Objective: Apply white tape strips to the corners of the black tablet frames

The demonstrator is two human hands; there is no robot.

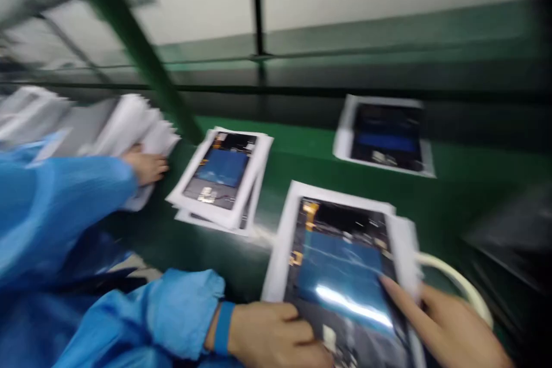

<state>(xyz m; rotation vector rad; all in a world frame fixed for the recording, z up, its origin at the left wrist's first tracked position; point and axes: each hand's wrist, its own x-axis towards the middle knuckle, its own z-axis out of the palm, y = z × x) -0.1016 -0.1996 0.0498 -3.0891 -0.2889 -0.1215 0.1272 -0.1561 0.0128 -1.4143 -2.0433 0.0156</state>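
We have the device panel [340,264], on white sheets [279,267], in our right hand [452,322], thumb on its face; our left hand [278,333] curls at its lower edge, perhaps gripping. Work on it seems unfinished; beyond, a panel stack [224,167] and lone panel [386,132] lie on the tabletop [295,155].

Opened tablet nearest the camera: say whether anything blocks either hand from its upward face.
Nothing visible does: the left hand and right hand are both at the opened tablet, right thumb over its right side.
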